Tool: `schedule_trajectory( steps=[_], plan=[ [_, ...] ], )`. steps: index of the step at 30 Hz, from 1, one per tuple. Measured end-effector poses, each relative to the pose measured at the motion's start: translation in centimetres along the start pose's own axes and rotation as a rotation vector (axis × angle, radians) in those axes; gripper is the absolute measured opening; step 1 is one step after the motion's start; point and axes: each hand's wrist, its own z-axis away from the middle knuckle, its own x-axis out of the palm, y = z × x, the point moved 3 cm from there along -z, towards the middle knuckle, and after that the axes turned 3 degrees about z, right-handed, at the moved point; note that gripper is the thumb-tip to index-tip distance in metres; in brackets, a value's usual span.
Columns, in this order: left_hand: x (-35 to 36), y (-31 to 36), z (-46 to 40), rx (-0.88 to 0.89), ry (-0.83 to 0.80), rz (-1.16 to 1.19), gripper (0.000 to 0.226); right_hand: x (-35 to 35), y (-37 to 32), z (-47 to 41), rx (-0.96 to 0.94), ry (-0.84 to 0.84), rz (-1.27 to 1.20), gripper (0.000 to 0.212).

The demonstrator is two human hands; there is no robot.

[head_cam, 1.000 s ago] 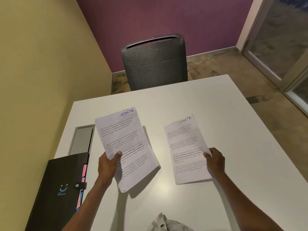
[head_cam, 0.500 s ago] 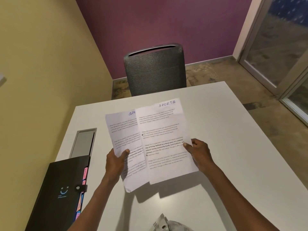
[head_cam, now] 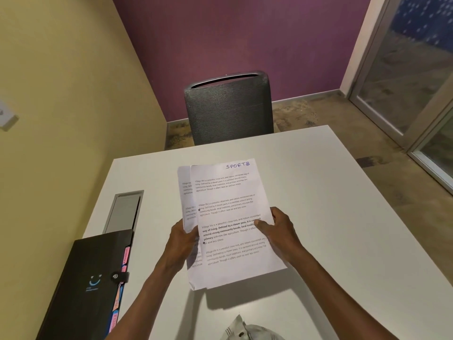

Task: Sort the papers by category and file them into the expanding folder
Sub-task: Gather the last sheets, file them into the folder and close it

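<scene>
Both hands hold 2 overlapped papers (head_cam: 228,217) above the white table (head_cam: 343,217). The left hand (head_cam: 181,244) pinches their left edge and the right hand (head_cam: 279,231) pinches the right edge, thumb on the print. The top sheet reads "SPORTS". The black expanding folder (head_cam: 83,285) lies closed at the near left.

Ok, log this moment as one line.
stage: stacking | left hand: grips rear sheet | right hand: grips SPORTS sheet, overlapping it | expanding folder: closed on table
</scene>
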Motion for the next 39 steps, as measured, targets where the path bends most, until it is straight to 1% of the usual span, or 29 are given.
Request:
schedule_trajectory(
  steps=[3,5,7,8,9,10,11,13,14,16,18,20,22,25,29,30,33,34,35,37,38,39],
  plan=[
    [0.5,0.3,0.3,-0.012,-0.070,0.043,0.039,0.0,-0.7,0.4,-0.006,-0.069,-0.010,0.025],
    [0.9,0.1,0.4,-0.056,-0.081,0.049,0.043,0.4,-0.6,0.4,0.008,-0.101,-0.028,0.028],
    [1.3,-0.1,0.5,-0.155,0.027,0.032,0.054,1.0,-0.2,0.3,0.037,-0.097,-0.059,0.032],
    [1.6,0.0,0.5,-0.194,0.076,0.095,0.061,1.3,0.1,0.3,0.045,-0.090,-0.058,0.034],
    [1.8,0.0,0.5,-0.214,0.105,0.169,0.063,1.5,0.4,0.3,0.046,-0.080,-0.051,0.034],
    [2.0,0.1,0.5,-0.208,0.122,0.195,0.059,1.7,0.7,0.2,0.052,-0.064,-0.043,0.035],
    [2.1,0.1,0.2,-0.166,0.113,0.156,0.050,1.9,0.7,0.2,0.050,-0.050,-0.037,0.035],
    [2.0,0.1,-0.3,-0.055,0.086,0.022,0.026,2.1,0.4,0.1,0.013,-0.031,-0.003,0.030],
    [1.9,-0.1,-0.6,-0.001,0.069,-0.036,0.020,2.1,0.0,0.1,-0.017,-0.015,0.028,0.026],
    [1.8,-0.2,-1.1,0.075,0.071,-0.092,0.023,1.9,-1.0,-0.3,-0.097,0.035,0.101,0.019],
    [2.1,0.8,-1.1,0.144,0.124,-0.139,0.030,1.6,-2.1,-0.8,-0.168,0.066,0.119,0.017],
    [2.5,1.7,-1.2,0.201,0.168,-0.154,0.029,1.1,-2.8,-1.2,-0.215,0.088,0.100,0.016],
    [2.9,2.1,-1.3,0.218,0.187,-0.134,0.024,0.8,-3.2,-1.5,-0.230,0.093,0.085,0.015],
    [3.2,1.6,-1.3,0.212,0.183,-0.129,0.021,0.6,-2.3,-1.8,-0.210,0.081,0.081,0.015],
    [3.4,-1.1,-1.2,0.132,0.157,-0.133,0.035,0.6,0.2,-1.8,-0.132,0.051,0.070,0.024],
    [3.5,-1.8,-1.1,0.104,0.147,-0.128,0.035,0.7,0.8,-1.7,-0.110,0.043,0.066,0.027],
    [3.9,-3.0,-0.9,0.075,0.140,-0.148,0.020,1.2,2.2,-1.9,-0.062,0.014,0.052,0.029],
    [4.0,-3.2,-0.9,0.068,0.145,-0.152,0.019,1.3,2.5,-1.9,-0.053,0.009,0.054,0.030],
    [4.1,-3.2,-1.0,0.067,0.149,-0.151,0.022,1.4,2.6,-2.0,-0.048,0.004,0.058,0.030],
    [4.1,-3.0,-1.1,0.083,0.167,-0.158,0.035,1.6,2.4,-2.2,-0.051,-0.003,0.057,0.029],
    [4.0,-2.8,-1.2,0.093,0.179,-0.155,0.037,1.7,2.0,-2.3,-0.061,-0.003,0.053,0.028],
    [4.0,-2.5,-1.3,0.115,0.196,-0.144,0.035,1.7,1.6,-2.3,-0.073,0.002,0.048,0.028]
  ],
)
